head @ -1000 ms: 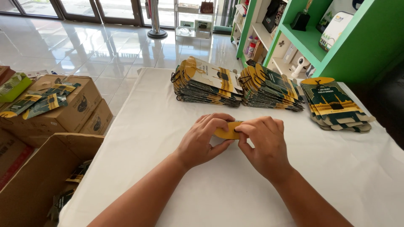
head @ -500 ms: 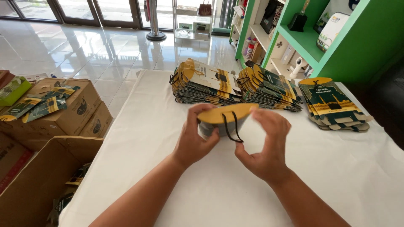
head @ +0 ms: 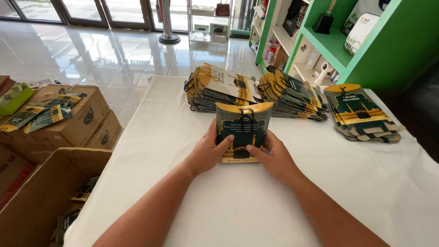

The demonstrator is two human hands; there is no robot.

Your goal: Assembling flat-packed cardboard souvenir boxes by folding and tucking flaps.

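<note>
Left hand (head: 208,153): your fingers curl round the left edge of the gift box (head: 242,132), thumb pressed on its front face.
Right hand (head: 274,158): mirrors the left, pinching the right edge, thumb on the front near the lower middle.
Gift box: dark green and gold pillow-shaped carton with a black cord handle, held upright on its lower end near the middle of the white tabletop (head: 256,210), touching it.
Flat stacks: three piles of unfolded cartons along the far edge, left (head: 219,89), middle (head: 292,98) and right (head: 361,114), well apart from your hands.
Floor, left of the tabletop: closed cardboard boxes (head: 68,123) and an open one (head: 32,196).
Risk: squeezing unevenly may crease the curved face; loosening one side may let the box tip forward.
</note>
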